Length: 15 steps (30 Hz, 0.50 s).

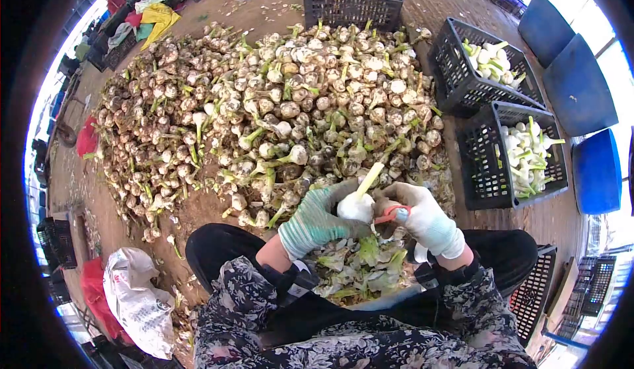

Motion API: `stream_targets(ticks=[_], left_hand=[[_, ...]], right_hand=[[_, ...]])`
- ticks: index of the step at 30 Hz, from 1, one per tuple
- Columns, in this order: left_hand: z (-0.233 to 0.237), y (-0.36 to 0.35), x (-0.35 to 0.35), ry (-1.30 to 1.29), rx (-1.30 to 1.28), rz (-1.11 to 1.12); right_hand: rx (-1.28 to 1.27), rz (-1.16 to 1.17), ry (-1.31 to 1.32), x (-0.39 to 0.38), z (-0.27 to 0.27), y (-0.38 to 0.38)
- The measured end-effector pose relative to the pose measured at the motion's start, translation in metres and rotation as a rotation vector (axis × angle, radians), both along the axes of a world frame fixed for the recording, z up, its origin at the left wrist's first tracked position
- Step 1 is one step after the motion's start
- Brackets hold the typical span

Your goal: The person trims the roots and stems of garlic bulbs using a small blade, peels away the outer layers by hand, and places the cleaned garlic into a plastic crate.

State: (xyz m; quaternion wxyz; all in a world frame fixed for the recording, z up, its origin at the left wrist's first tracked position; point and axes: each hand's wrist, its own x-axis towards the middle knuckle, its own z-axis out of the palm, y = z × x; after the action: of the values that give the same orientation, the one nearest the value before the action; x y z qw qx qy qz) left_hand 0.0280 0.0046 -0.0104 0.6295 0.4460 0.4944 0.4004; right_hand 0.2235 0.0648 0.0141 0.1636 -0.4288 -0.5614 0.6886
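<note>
A peeled white garlic bulb (356,206) with a pale green stem pointing up is held in front of me. My left hand (321,216), in a greenish knit glove, is closed round its left side. My right hand (422,217), in a white glove, grips a small tool with an orange-red handle (394,214) close against the bulb's right side; its blade, if any, is hidden. Below both hands, between my knees, lies a heap of garlic peelings and leaf scraps (366,263). Right beyond the hands spreads a large pile of unpeeled garlic (297,105).
On the right stand two black crates, a nearer crate (477,164) and a farther crate (456,72), both holding cleaned garlic. Another black crate (353,9) stands behind the pile. Blue panels (596,171) line the right edge. A white sack (137,296) lies at left.
</note>
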Motion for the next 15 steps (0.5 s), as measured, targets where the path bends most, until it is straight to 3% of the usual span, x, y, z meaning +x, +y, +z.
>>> stream_targets(ticks=[2,4,5,6,8,10,12,15], left_hand=[[0.003,0.001,0.002,0.023,-0.026,0.000],[-0.003,-0.001,0.006,0.134,0.130,0.065],[-0.009,-0.003,0.010,0.042,0.126,0.130],[-0.009,-0.004,0.011,0.043,0.125,0.127],[-0.009,-0.005,0.011,0.115,0.072,0.104],[-0.001,-0.005,0.005,0.127,0.074,0.065],[0.012,-0.006,0.003,-0.179,-0.103,0.011],[0.013,-0.001,0.002,-0.143,-0.079,0.076]], right_hand=[[-0.102,-0.015,0.034,-0.002,0.002,-0.001],[0.420,0.046,-0.202,-0.004,-0.004,-0.011],[0.624,0.044,-0.253,-0.009,-0.006,-0.016],[0.622,0.042,-0.252,-0.012,-0.005,-0.020],[0.884,0.093,-0.445,-0.015,0.000,-0.024],[0.884,0.076,-0.392,-0.013,-0.012,-0.014],[0.573,-0.075,-0.396,-0.002,-0.041,0.004],[0.054,-0.176,0.081,0.010,-0.032,0.005]])
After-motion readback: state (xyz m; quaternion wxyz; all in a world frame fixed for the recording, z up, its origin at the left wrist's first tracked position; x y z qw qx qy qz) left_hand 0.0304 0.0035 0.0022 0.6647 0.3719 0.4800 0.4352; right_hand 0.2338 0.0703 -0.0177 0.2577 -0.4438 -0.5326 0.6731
